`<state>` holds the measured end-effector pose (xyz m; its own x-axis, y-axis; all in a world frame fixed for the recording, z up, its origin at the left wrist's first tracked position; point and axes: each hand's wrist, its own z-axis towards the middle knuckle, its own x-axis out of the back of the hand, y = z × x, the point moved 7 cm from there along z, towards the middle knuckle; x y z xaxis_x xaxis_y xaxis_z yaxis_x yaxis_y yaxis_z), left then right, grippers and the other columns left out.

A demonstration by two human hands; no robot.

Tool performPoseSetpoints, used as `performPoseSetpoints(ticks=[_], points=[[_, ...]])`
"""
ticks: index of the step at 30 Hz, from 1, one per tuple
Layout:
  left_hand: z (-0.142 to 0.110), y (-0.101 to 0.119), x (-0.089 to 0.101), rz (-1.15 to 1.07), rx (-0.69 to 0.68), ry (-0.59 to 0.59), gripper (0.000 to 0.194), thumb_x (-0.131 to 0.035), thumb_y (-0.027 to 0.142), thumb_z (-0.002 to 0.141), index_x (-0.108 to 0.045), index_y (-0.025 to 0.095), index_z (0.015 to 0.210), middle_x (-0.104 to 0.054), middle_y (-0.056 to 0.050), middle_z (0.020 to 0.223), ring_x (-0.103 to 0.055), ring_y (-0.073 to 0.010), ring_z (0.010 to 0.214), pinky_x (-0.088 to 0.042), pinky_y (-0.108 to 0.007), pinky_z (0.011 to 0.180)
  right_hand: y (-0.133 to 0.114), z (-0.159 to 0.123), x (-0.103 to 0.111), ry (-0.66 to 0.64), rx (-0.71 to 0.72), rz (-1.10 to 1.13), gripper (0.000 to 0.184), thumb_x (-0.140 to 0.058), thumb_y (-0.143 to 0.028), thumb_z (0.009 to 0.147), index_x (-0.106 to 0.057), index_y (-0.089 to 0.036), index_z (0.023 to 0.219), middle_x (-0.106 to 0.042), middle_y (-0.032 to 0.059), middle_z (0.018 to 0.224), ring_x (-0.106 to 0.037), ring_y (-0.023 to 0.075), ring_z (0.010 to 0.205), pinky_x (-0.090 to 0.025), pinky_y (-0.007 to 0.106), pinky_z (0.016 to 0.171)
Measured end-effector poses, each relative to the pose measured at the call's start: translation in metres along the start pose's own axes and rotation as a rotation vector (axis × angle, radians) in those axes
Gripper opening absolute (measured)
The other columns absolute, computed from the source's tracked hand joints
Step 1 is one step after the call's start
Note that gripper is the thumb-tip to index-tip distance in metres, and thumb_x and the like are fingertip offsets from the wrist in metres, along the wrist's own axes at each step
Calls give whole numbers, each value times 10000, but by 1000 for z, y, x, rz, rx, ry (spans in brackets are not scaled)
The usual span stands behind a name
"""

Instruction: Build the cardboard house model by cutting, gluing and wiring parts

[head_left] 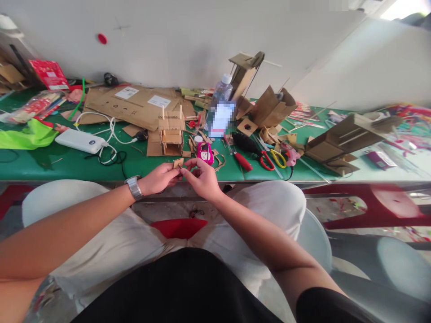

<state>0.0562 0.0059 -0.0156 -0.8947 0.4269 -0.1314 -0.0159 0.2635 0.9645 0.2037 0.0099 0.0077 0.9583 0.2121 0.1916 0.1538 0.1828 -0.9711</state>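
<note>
My left hand [160,177] pinches a small piece of cardboard [178,163] at the table's front edge, above my lap. My right hand [202,178] meets it there, thumb and forefinger closed at the cardboard's right side; whether they grip the cardboard itself or something tiny on it I cannot make out. Just beyond my hands stands a small cardboard structure [171,137] with thin wooden sticks rising from its top. Right of it lies a pink item with a white cartoon face [204,153].
On the green table [70,163] lie a white power bank [81,141] with cable, a flattened cardboard box [134,107], red-handled scissors [266,160], yellow-handled scissors [279,158] and a red-handled screwdriver [241,160]. A plastic bottle [222,89] stands behind. Taller cardboard structures [346,139] occupy the right.
</note>
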Motion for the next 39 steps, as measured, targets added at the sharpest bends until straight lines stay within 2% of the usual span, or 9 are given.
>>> performPoseSetpoints(ticks=[8,13,18,21,25,28,31,35,39], points=[[-2,1,-6,39,-23,-121,490,-738,610,945,-550,177,811,-477,31,671,-392,-83,544,-311,-210,505,7,2,-7,-88,-111,222,467,-839,-618,850,-687,-192,965,-702,-7,763,-580,93,499,-431,218,449],[-1,0,-4,228,-39,-130,410,-652,536,980,-581,172,807,-484,19,666,-413,-109,561,-341,-245,526,5,3,-5,-76,-146,236,514,-832,-669,830,-647,-196,909,-629,-45,657,-527,83,465,-392,217,440],[-5,28,12,462,-280,8,139,-687,278,871,-648,182,963,-643,-26,904,-581,-182,825,-502,-319,757,5,4,7,-54,-160,206,451,-787,-633,883,-630,-213,929,-570,-76,557,-475,86,441,-348,222,447],[-7,39,27,471,-345,79,246,-621,188,823,-652,189,1067,-675,-53,1055,-634,-218,999,-523,-380,928,6,6,13,-49,-147,202,464,-786,-649,888,-616,-220,938,-561,-77,542,-473,94,443,-338,224,445],[-7,40,39,465,-324,99,328,-604,158,808,-669,191,1128,-696,-85,1150,-654,-245,1095,-529,-425,996,2,8,18,-55,-98,227,525,-776,-716,888,-584,-231,945,-544,-79,576,-470,94,455,-340,228,447],[-8,40,34,444,-342,43,340,-694,222,887,-674,192,1225,-707,-106,1213,-671,-259,1153,-543,-434,1021,-2,9,20,-61,-70,233,531,-777,-720,893,-567,-235,942,-527,-83,587,-460,93,464,-349,233,456],[-11,42,25,414,-401,-39,504,-806,339,933,-639,205,1390,-686,-141,1363,-675,-268,1223,-554,-427,1052,-3,8,17,-131,-72,193,497,-770,-683,912,-577,-227,956,-522,-83,595,-473,97,478,-360,234,471],[-15,45,22,417,-474,-108,659,-889,415,907,-625,227,1481,-648,-169,1490,-679,-276,1252,-559,-417,1067,-6,3,11,-242,-46,91,407,-723,-601,962,-617,-208,976,-534,-68,652,-511,100,520,-370,234,497],[-16,48,21,478,-497,-148,724,-968,437,824,-674,234,1454,-670,-161,1447,-684,-281,1243,-568,-391,1044,-11,-1,10,-266,12,-17,280,-677,-479,1003,-661,-199,995,-558,-52,676,-518,118,586,-388,246,560]])
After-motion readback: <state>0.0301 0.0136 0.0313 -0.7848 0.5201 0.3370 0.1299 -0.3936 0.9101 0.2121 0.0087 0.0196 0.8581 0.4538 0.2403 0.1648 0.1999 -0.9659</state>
